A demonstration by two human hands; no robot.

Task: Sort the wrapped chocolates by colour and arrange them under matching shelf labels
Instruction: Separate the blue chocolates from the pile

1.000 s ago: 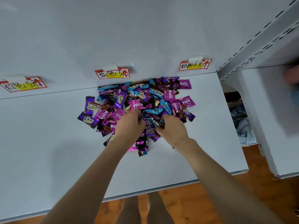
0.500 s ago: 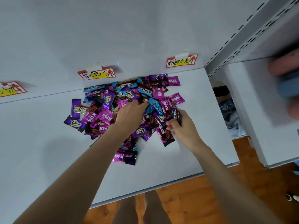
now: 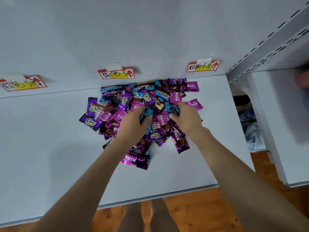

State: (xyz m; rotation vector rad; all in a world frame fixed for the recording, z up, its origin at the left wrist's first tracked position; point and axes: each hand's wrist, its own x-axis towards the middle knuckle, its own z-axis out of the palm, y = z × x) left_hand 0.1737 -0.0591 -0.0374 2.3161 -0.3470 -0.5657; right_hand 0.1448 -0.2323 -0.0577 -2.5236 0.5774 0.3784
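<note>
Chocolates (image 3: 127, 101) are lying in one mixed heap on the shelf (image 3: 50, 148), with pink, purple and blue together and nothing sorted yet. The nearest few are trailing back beneath the left wrist. Both hands are working in the middle of the heap. The left hand (image 3: 133, 124) is digging in with fingers curled down among the wrappers; whether it is holding any I cannot tell. The right hand (image 3: 187, 118), just beside it, is closing fingers and thumb on blue wrappers. Beyond the knuckles more chocolates are reaching to the back wall.

Each piece is looking light, small and firm inside. The foil is glossy and probably slippery, so pieces are likely to be sliding over one another when pulled. Pinching a bar across its middle, or by a crimped end, is looking the surest hold.

Farthest off, labels are hanging on the wall: the middle label (image 3: 117, 74) ahead of the left hand, the right label (image 3: 204, 66) beyond the right hand, and the left label (image 3: 23, 84) far off leftward.
</note>
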